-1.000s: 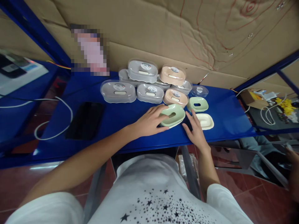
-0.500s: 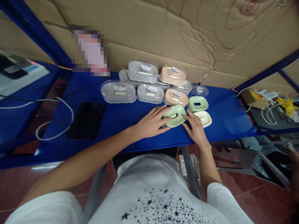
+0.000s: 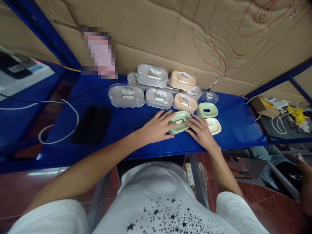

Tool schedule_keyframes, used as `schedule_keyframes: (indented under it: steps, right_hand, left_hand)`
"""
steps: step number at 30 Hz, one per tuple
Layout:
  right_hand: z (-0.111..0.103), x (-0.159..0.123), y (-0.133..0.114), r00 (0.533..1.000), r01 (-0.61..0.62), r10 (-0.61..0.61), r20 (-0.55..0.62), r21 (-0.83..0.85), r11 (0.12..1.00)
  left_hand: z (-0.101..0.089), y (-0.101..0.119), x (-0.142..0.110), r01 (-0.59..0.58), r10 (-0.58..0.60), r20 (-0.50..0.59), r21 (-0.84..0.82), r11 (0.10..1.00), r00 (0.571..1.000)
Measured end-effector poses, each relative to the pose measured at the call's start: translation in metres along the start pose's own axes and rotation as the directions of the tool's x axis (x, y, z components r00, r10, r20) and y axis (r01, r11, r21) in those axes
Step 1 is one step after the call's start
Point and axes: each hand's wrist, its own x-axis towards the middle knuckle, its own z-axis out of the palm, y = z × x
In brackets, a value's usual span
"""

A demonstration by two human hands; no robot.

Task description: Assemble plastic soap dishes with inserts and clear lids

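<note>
A light green soap dish (image 3: 184, 115) with a cream strip (image 3: 179, 122) in its middle slot sits on the blue table, between my hands. My left hand (image 3: 158, 127) grips its left end, fingers spread, with one fingertip at the strip. My right hand (image 3: 200, 130) holds the right end, its fingers reaching over the rim and partly hiding it. Just behind my right hand is another green dish (image 3: 212, 113) with a bare slot. A cream tray (image 3: 214, 126) lies beside that hand, partly covered by it.
Grey lidded soap boxes (image 3: 126, 97) and peach ones (image 3: 184, 103) are stacked along the cardboard wall (image 3: 156, 42). A clear lid (image 3: 210, 97) lies at their right. A dark flat device (image 3: 91, 124) and white cable (image 3: 77, 118) are at left. Another person's leg (image 3: 262, 159) shows at right.
My right hand has moved left, its fingers now further over the dish's right end. The left hand keeps its place on the dish. The whole view has shifted slightly.
</note>
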Motion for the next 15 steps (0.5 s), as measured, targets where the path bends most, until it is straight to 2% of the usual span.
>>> schedule_keyframes:
  steps: [4,7,9,11,13,15]
  right_hand:
    - [0.001,-0.001,-0.011,0.998,0.049,-0.052,0.047,0.064,0.997]
    - [-0.016,-0.001,0.007,0.997,0.059,-0.066,0.051,0.122,0.991]
    - [-0.034,0.007,0.041,0.999,-0.016,0.020,-0.033,0.111,0.994]
    - [-0.052,0.022,0.089,0.977,-0.160,0.166,-0.130,0.056,0.986]
    - [-0.062,0.043,0.138,0.951,-0.303,0.303,-0.065,0.014,0.953]
    - [-0.065,0.064,0.177,0.920,-0.392,0.392,-0.006,0.008,0.920]
  left_hand:
    - [-0.005,-0.003,0.000,0.011,-0.010,0.033,-0.011,1.000,0.999]
    - [-0.008,-0.005,-0.001,0.009,-0.007,0.042,-0.055,0.998,0.999]
    - [-0.008,-0.007,-0.001,0.013,-0.008,0.042,-0.104,0.994,0.999]
    - [-0.009,-0.010,-0.002,0.017,-0.012,0.036,-0.147,0.989,0.999]
    - [-0.009,-0.016,-0.003,0.036,-0.031,0.029,-0.176,0.984,0.999]
    - [-0.009,-0.024,-0.004,0.066,-0.062,0.027,-0.198,0.978,0.998]
